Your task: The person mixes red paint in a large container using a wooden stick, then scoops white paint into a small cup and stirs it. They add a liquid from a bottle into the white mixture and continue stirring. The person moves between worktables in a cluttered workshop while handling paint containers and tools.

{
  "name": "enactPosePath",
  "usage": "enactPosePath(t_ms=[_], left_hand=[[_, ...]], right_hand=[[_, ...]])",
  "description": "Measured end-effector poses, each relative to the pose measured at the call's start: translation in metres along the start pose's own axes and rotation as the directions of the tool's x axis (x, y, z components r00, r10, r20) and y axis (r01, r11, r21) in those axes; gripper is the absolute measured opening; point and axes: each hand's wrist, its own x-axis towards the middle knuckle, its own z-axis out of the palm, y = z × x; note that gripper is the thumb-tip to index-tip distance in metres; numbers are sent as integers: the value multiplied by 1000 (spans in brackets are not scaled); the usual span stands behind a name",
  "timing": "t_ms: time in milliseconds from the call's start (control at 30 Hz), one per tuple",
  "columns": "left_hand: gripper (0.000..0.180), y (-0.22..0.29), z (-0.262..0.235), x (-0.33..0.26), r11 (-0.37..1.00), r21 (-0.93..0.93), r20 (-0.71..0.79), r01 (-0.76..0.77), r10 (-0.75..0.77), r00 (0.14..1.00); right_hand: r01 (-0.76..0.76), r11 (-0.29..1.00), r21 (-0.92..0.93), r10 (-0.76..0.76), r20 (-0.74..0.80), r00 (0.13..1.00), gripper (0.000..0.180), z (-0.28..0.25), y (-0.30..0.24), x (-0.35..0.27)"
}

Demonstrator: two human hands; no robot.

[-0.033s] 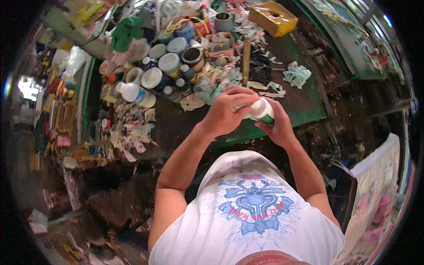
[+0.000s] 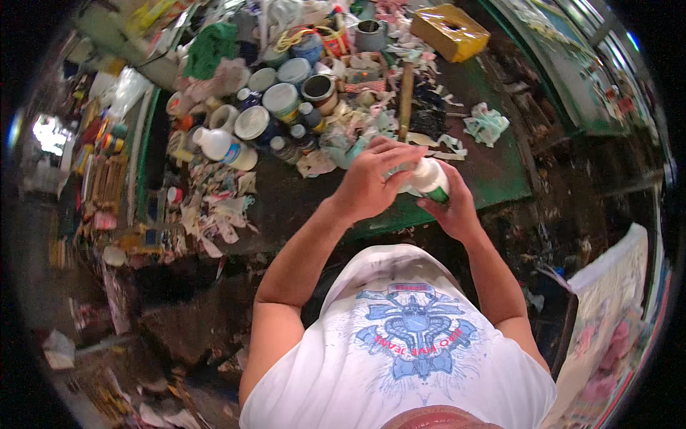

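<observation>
Just beyond the bench's near edge, both of my hands are close together. My right hand is wrapped round a small white bottle with a green patch low on its side. The bottle leans, its top toward my left hand. My left hand has its fingers bent around a pale, crumpled piece of rag, against the bottle's upper end. Its fingers partly hide the rag, and I cannot see the bottle's mouth.
A dark green bench lies under my hands. To the left, a larger white bottle lies tilted beside several paint cans. Scraps of rag are heaped around them. Farther off are a wooden-handled brush and a yellow box.
The whole view has shifted slightly, so the bench things sit a little lower and to the right. My hands keep the same hold on the bottle and rag.
</observation>
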Motion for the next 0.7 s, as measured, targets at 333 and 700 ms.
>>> enactPosePath(t_ms=[333, 700], left_hand=[[94, 23, 36, -72, 923, -173, -278, 344, -381, 882], [75, -114, -86, -185, 665, -73, -764, 743, -516, 386]], right_hand=[[313, 895, -318, -339, -27, 940, 93, 44, -27, 10], [172, 984, 42, -145, -360, 921, 70, 6, -10, 109]])
